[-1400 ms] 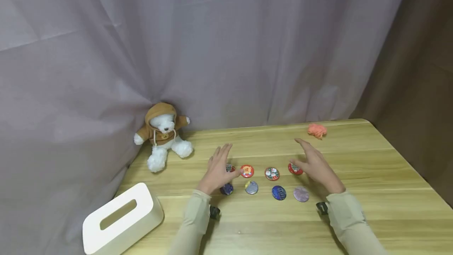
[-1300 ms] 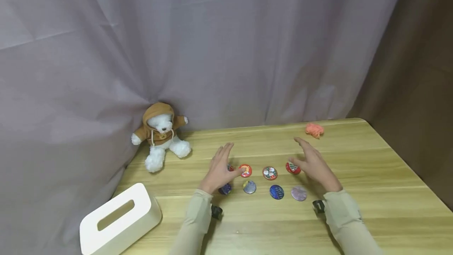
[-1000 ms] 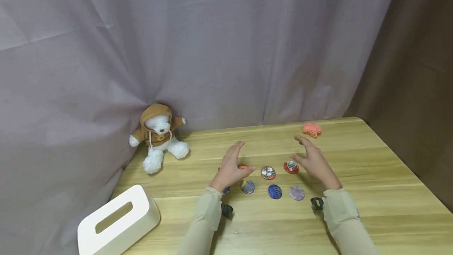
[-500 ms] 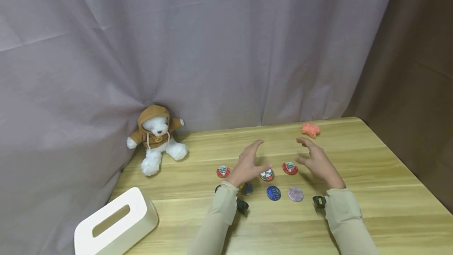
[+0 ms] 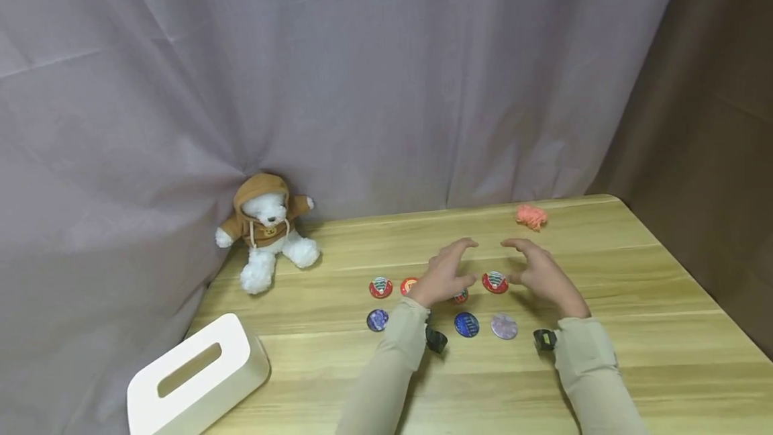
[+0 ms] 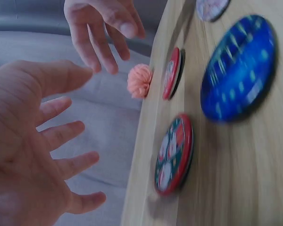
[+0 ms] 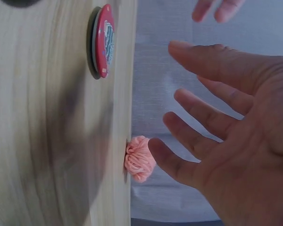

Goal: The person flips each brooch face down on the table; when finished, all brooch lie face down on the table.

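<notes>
My left hand (image 5: 442, 277) hovers above the badges, fingers spread and holding nothing. It partly covers a Santa-patterned round badge (image 5: 461, 296), seen whole in the left wrist view (image 6: 174, 153), and an orange-red badge (image 5: 408, 286). Facing it, my right hand (image 5: 545, 279) is also raised and holds nothing, its thumb near a red badge with a striped tree (image 5: 495, 282). A blue badge (image 5: 466, 324) and a lilac badge (image 5: 504, 326) lie in the nearer row. On the left are another red tree badge (image 5: 380, 287) and a dark purple-blue badge (image 5: 377, 319). My left sleeve hides a grey badge.
A white tissue box (image 5: 193, 374) stands at the front left of the wooden table (image 5: 302, 381). Behind it sits a white teddy bear (image 5: 266, 227) in a brown hoodie. A coral yarn bundle (image 5: 531, 217) lies near the back edge, before a grey curtain (image 5: 386, 86).
My left hand has moved right over the badges, closer to my right hand, uncovering the leftmost badges. The right hand stays nearly in place. The badges lie where they were; the head view shifts slightly.
</notes>
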A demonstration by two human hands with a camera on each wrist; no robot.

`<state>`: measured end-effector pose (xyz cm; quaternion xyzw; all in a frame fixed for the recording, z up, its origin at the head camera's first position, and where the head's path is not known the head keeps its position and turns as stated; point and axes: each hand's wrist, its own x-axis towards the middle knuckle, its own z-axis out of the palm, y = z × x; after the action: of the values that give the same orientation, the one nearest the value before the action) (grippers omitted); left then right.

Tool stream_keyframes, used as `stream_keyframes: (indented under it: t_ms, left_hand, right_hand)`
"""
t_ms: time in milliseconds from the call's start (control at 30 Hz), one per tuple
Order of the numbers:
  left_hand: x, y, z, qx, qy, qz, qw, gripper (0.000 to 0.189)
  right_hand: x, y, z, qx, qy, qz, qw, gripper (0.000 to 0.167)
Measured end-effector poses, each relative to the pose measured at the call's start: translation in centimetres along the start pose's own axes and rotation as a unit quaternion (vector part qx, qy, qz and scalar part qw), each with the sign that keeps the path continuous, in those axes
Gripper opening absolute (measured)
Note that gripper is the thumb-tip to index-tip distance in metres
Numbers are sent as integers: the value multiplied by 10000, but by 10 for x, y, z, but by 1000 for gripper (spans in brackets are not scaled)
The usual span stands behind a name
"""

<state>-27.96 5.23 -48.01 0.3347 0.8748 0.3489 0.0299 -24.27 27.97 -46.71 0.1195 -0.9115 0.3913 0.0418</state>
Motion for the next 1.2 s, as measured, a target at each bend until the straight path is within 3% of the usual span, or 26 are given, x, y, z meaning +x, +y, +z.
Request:
stream_keyframes:
  t_ms: [367, 633, 933, 1200]
  left_hand:
    - [16, 16, 11, 253, -308, -161, 9991, 63]
    - [19, 13, 22, 278, -327, -335, 9985, 55]
    - [23, 16, 38, 1120, -201, -348, 9929, 49]
    - [22, 18, 41, 1746, -197, -419, 9835, 45]
  right_hand:
    - [0, 3, 6, -4, -140, -59, 9999, 68]
    - [2, 4, 14, 5, -276, 138, 9995, 55]
    - [1, 6, 21, -347, -451, 56, 9984, 54]
    - [7, 7, 28, -620, -506, -235, 9965, 49]
